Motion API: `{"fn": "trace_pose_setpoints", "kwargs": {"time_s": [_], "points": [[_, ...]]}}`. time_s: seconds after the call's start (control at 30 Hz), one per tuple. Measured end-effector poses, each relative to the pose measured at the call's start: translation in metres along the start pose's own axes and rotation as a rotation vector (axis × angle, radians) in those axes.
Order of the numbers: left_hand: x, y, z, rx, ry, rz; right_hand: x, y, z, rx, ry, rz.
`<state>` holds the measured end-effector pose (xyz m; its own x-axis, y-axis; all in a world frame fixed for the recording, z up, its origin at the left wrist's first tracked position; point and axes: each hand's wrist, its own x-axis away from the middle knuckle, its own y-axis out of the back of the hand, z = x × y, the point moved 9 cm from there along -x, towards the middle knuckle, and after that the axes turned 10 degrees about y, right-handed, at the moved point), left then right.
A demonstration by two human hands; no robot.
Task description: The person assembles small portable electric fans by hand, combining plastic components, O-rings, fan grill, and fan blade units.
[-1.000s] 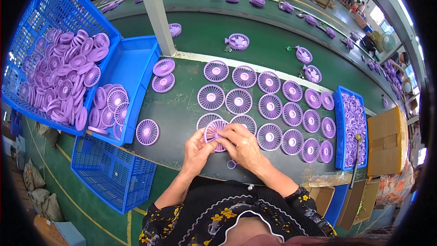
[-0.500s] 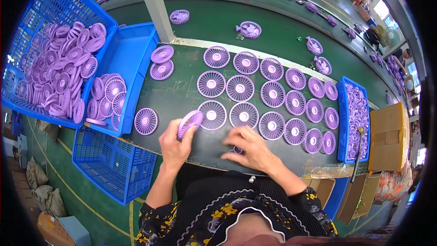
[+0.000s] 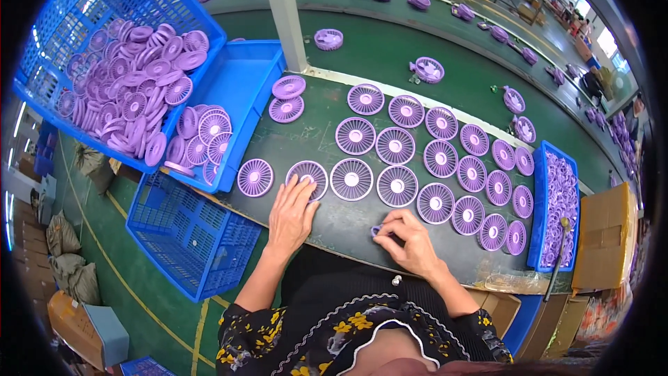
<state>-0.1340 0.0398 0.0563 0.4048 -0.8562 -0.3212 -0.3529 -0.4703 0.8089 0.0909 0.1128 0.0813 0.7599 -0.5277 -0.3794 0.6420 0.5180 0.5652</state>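
My left hand (image 3: 289,214) lies with fingers stretched over a round purple fan grille (image 3: 314,169), which rests flat on the dark table. Thumb and fingertips of my right hand (image 3: 409,242) pinch a small purple ring (image 3: 376,230) near the table's front edge, partly hidden by the fingers. Beyond both hands, several more purple grilles (image 3: 396,186) lie in rows, their spokes running to a pale hub. Another grille (image 3: 255,177) sits just left of my left hand, and two more (image 3: 286,109) overlap farther back.
At left, a blue crate (image 3: 35,90) and a blue tray (image 3: 250,73) hold purple grilles. A blue bin (image 3: 536,202) of small purple rings stands at right, beside a cardboard box (image 3: 605,233). A post (image 3: 284,17) rises by the green conveyor (image 3: 369,42), which carries purple fans.
The grille that my left hand held tilted is now flat on the table under its fingers. My right hand has closed on the small ring. The view has shifted; a person shows across the conveyor.
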Motion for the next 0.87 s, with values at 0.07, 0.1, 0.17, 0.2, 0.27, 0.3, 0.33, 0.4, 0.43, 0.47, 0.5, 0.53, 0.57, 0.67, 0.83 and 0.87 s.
{"fn": "trace_pose_setpoints", "kwargs": {"time_s": [0.07, 0.1, 0.17, 0.2, 0.27, 0.3, 0.33, 0.4, 0.43, 0.47, 0.5, 0.53, 0.57, 0.67, 0.83, 0.87], "points": [[-0.01, -0.001, 0.002, 0.012, -0.003, 0.005, 0.004, 0.007, -0.012, -0.193, -0.201, -0.103], [-0.014, -0.002, 0.0, 0.017, -0.019, 0.021, 0.009, 0.009, -0.019, -0.282, -0.24, -0.145], [-0.02, 0.001, -0.004, 0.048, -0.051, 0.026, 0.016, 0.006, -0.031, -0.368, -0.265, -0.186], [-0.021, 0.006, -0.005, 0.046, -0.056, 0.014, 0.02, 0.003, -0.038, -0.524, -0.298, -0.235], [-0.02, 0.025, -0.001, 0.038, -0.022, -0.074, 0.027, 0.003, -0.043, -0.676, -0.324, -0.282], [-0.019, 0.033, 0.011, 0.057, 0.032, -0.156, 0.035, -0.005, -0.051, -0.693, -0.464, -0.217], [-0.017, 0.041, 0.02, 0.005, 0.088, -0.184, 0.045, -0.013, -0.058, -0.706, -0.606, -0.151], [-0.013, 0.05, 0.052, -0.083, 0.193, -0.24, 0.048, -0.015, -0.057, -0.672, -0.625, -0.143], [-0.011, 0.049, 0.067, -0.108, 0.282, -0.226, 0.049, -0.016, -0.06, -0.699, -0.63, -0.185], [-0.007, 0.048, 0.081, -0.133, 0.368, -0.207, 0.052, -0.017, -0.064, -0.727, -0.637, -0.23], [-0.007, 0.048, 0.086, -0.119, 0.345, -0.242, 0.053, -0.017, -0.07, -0.751, -0.618, -0.268], [-0.005, 0.045, 0.09, -0.115, 0.342, -0.237, 0.054, -0.018, -0.072, -0.748, -0.622, -0.273], [-0.008, 0.046, 0.088, -0.099, 0.357, -0.202, 0.053, -0.017, -0.073, -0.801, -0.627, -0.339], [-0.012, 0.044, 0.084, -0.038, 0.35, -0.17, 0.055, -0.014, -0.076, -0.901, -0.648, -0.407], [-0.019, 0.037, 0.091, 0.06, 0.425, -0.022, 0.038, -0.015, -0.057, -0.929, -0.574, -0.305], [-0.021, 0.039, 0.086, 0.131, 0.481, 0.086, 0.034, -0.017, -0.053, -0.911, -0.544, -0.258]]}}
